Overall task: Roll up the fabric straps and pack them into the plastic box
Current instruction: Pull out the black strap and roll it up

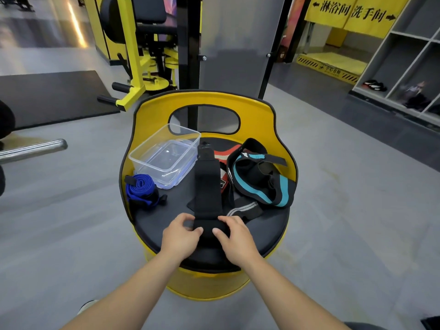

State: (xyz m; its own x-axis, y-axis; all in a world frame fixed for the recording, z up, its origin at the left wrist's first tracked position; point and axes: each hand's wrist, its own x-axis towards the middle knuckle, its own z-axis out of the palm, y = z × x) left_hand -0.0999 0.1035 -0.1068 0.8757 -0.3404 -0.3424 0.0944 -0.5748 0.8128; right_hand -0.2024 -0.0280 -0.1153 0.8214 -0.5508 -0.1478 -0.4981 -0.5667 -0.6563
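The clear box [164, 154] stands at the far left of the black seat [269, 225], and we see no straps inside it; it seems to sit on its own lid. Just beside its near corner, at the seat's left edge, lies the blue strap [140, 190], already rolled.

We hold the black strap [207, 186] at the near edge of the seat: our left hand [181, 234] and right hand [234, 236] curl round the two ends of its rolled part, thumbs on top, fingers over the far side. The unrolled length runs straight away from us across the middle of the seat, its far end just beside the box's right wall.

To the right of it lie the rest in a loose heap: a red strap [227, 152] at the far side, a teal-striped strap [259, 184] looping toward the right edge, and a grey strap [245, 208] nearest our right hand.

Bare seat shows between the blue strap and the black one, and along the near right edge. The yellow back [259, 115] rises round the far side and both flanks.

Around us are a grey floor [345, 222], a black mat [47, 96] far left, a yellow machine [135, 55] and shelves [409, 55] far right.
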